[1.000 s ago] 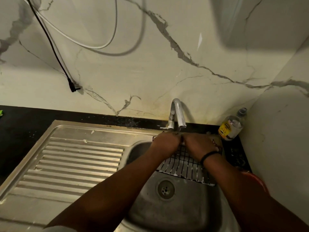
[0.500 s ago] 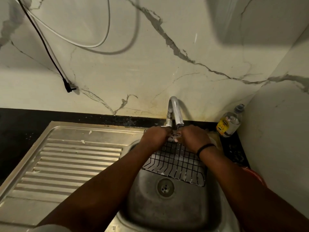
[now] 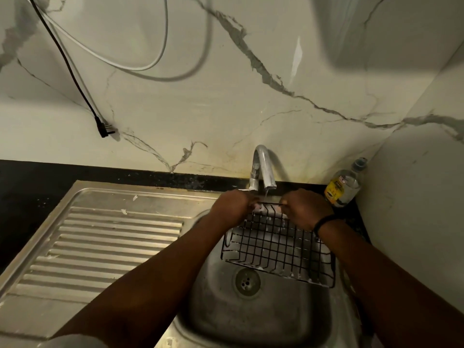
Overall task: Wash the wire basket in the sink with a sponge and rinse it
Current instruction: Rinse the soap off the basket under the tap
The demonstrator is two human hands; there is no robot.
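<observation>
The wire basket (image 3: 278, 247) is held tilted over the sink (image 3: 251, 312), its far rim raised toward 12 o'clock under the tap (image 3: 263, 169) and its near edge low, just above the drain (image 3: 247, 282). A thin stream of water falls from the spout onto the far rim.

The left hand (image 3: 231, 208) grips the far rim at about 10 o'clock of the basket, fingers curled over the wire. The right hand (image 3: 305, 209) grips the same rim at about 2 o'clock, fingers likewise curled round the wire. No sponge is visible; whether one is tucked under either hand cannot be told.

Status, as a judgement: white suds cling to the lower wires and the near edge, so the scrubbing appears done and rinsing is under way. Only the upper part sits in the stream. Remaining work: pass the lower rows and the near edge under the water until the foam is gone.

A bottle (image 3: 344, 184) stands at 2 o'clock beside the tap; the draining board (image 3: 105, 237) lies at 9 o'clock.
</observation>
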